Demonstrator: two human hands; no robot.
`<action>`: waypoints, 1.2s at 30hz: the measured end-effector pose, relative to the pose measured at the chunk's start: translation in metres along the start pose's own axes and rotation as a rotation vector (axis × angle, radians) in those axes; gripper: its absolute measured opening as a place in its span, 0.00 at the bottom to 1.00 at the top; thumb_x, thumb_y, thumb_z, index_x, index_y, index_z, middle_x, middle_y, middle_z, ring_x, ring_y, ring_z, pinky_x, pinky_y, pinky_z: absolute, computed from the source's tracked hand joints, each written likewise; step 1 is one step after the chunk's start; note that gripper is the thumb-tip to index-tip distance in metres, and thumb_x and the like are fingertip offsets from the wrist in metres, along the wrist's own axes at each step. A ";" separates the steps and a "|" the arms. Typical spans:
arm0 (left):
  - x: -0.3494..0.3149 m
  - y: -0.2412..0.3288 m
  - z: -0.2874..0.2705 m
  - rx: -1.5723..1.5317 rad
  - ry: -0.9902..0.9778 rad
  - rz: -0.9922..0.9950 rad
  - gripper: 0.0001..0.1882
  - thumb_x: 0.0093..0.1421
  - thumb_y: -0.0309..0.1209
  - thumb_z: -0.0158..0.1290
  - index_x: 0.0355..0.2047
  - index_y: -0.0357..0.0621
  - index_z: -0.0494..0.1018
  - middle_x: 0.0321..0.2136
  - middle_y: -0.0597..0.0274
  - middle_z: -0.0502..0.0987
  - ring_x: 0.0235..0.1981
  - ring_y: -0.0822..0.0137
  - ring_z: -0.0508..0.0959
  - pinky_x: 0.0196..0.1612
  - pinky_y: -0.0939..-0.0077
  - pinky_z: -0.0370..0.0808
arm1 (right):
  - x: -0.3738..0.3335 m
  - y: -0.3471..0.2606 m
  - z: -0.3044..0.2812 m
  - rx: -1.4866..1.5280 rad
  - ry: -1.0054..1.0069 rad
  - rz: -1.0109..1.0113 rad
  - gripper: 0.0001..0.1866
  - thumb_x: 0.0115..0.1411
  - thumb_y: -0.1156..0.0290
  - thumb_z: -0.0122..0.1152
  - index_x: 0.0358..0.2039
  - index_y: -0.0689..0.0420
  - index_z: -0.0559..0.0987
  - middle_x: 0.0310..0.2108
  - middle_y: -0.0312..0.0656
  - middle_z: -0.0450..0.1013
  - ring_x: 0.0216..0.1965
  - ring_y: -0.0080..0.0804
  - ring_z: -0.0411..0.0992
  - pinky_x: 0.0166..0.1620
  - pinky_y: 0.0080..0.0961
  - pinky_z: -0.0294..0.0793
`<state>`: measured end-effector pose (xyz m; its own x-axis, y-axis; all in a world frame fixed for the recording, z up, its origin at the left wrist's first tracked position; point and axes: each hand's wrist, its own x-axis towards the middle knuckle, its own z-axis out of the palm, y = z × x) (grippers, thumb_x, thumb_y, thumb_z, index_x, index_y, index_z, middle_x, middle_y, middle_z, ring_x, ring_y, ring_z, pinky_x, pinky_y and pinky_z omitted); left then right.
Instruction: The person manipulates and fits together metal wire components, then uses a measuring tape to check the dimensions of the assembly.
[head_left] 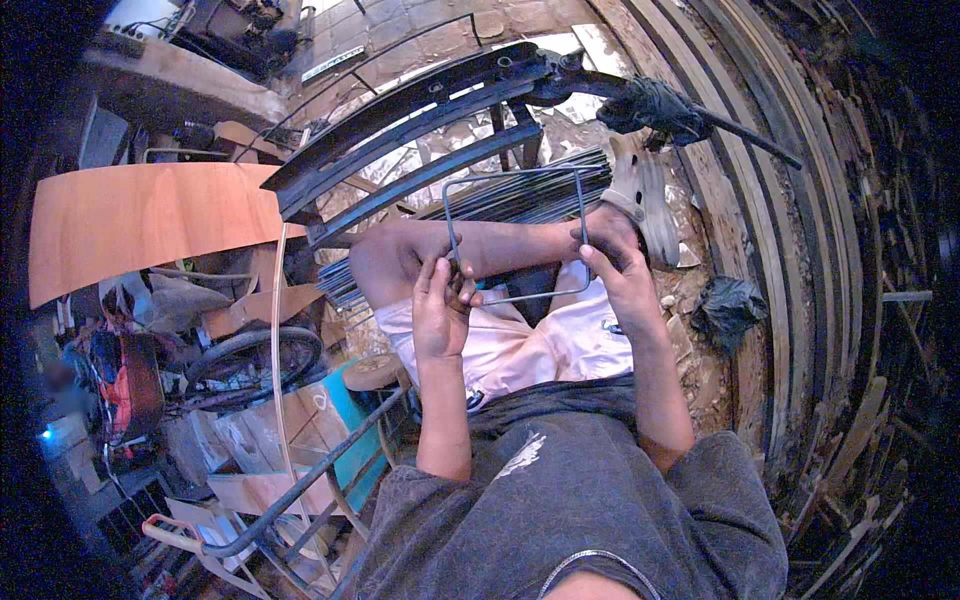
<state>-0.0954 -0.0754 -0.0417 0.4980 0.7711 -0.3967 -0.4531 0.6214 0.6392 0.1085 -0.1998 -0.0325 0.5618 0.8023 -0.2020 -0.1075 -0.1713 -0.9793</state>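
Frame (581, 205): grey wire bent to a rectangle; held over the lap, on the near side of the rail (400, 115)
Left hand (440, 310): fingers and thumb closed round the frame's lower left part; nearer than the rail
Right hand (622, 280): thumb and fingers pinching the frame's right side, low down; nearer than the rail's right end
Tubing (310, 480): blue-grey, bent; well to the near side of the rail's left end
Shorts (500, 350): pale pink, under the hands; near side of the rail
Leg (480, 248): bare, lying crosswise behind the frame; just nearer than the rail
Bag (728, 312): crumpled black plastic; to the right of the rail and nearer
Shoe (642, 195): pale, dirty clog; right of the rail, nearer than its end
Rods (510, 195): loose bundle of thin metal; beside the rail, on its near side
Board (150, 225): orange-brown, flat; left of the rail
Planks (770, 200): long, stacked side by side; right of the rail
Paving (385, 35): beyond the rail
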 end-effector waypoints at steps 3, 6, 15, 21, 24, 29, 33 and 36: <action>0.001 -0.005 0.002 0.015 -0.024 -0.016 0.17 0.66 0.28 0.46 0.55 0.46 0.67 0.28 0.65 0.71 0.20 0.79 0.63 0.23 0.85 0.64 | 0.000 0.007 -0.009 0.069 0.043 0.102 0.13 0.64 0.66 0.55 0.43 0.61 0.79 0.38 0.39 0.76 0.37 0.22 0.74 0.45 0.20 0.72; -0.003 -0.008 0.008 0.001 -0.007 -0.027 0.18 0.65 0.26 0.47 0.56 0.47 0.66 0.27 0.66 0.69 0.20 0.80 0.62 0.21 0.87 0.62 | 0.003 0.004 -0.007 0.359 0.057 0.180 0.17 0.67 0.60 0.50 0.41 0.62 0.77 0.36 0.41 0.76 0.31 0.22 0.75 0.37 0.20 0.75; -0.015 -0.019 0.016 0.084 0.000 -0.048 0.17 0.66 0.26 0.45 0.55 0.46 0.67 0.26 0.68 0.65 0.20 0.82 0.59 0.19 0.92 0.57 | 0.017 -0.017 -0.003 0.777 0.107 0.185 0.20 0.66 0.51 0.47 0.38 0.58 0.71 0.26 0.41 0.71 0.18 0.20 0.64 0.17 0.17 0.67; -0.021 -0.018 0.021 0.076 -0.053 -0.035 0.16 0.66 0.26 0.45 0.55 0.47 0.67 0.26 0.67 0.65 0.20 0.81 0.58 0.19 0.92 0.57 | 0.015 -0.018 -0.005 0.710 0.152 0.182 0.24 0.64 0.45 0.48 0.31 0.57 0.70 0.16 0.34 0.66 0.11 0.17 0.59 0.10 0.14 0.56; -0.026 -0.016 0.023 0.089 -0.088 -0.032 0.16 0.66 0.25 0.44 0.54 0.47 0.66 0.26 0.66 0.65 0.20 0.81 0.58 0.20 0.91 0.57 | 0.016 -0.021 -0.006 0.666 0.157 0.183 0.27 0.63 0.42 0.47 0.23 0.55 0.69 0.11 0.32 0.62 0.07 0.16 0.55 0.08 0.14 0.52; -0.033 -0.008 0.032 0.155 -0.097 -0.015 0.16 0.67 0.26 0.44 0.54 0.47 0.66 0.26 0.66 0.66 0.19 0.81 0.58 0.20 0.90 0.57 | 0.017 -0.020 -0.009 0.656 0.159 0.221 0.27 0.64 0.42 0.45 0.27 0.55 0.72 0.11 0.31 0.62 0.07 0.13 0.54 0.08 0.11 0.49; -0.034 -0.006 0.030 0.175 -0.065 -0.006 0.16 0.67 0.26 0.44 0.54 0.47 0.66 0.26 0.66 0.67 0.18 0.81 0.58 0.19 0.89 0.57 | 0.019 -0.031 -0.006 0.560 0.228 0.268 0.29 0.64 0.42 0.46 0.20 0.55 0.70 0.09 0.32 0.63 0.06 0.16 0.57 0.09 0.14 0.53; -0.032 -0.006 0.031 0.170 0.013 0.009 0.16 0.67 0.26 0.44 0.54 0.46 0.66 0.28 0.65 0.68 0.19 0.81 0.59 0.20 0.88 0.60 | 0.017 -0.041 0.000 0.482 0.269 0.222 0.25 0.65 0.46 0.47 0.25 0.57 0.74 0.12 0.32 0.65 0.09 0.16 0.60 0.11 0.12 0.55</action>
<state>-0.0860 -0.1082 -0.0120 0.4845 0.7790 -0.3982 -0.3257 0.5830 0.7443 0.1226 -0.1792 0.0039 0.6650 0.5928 -0.4542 -0.5709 0.0115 -0.8209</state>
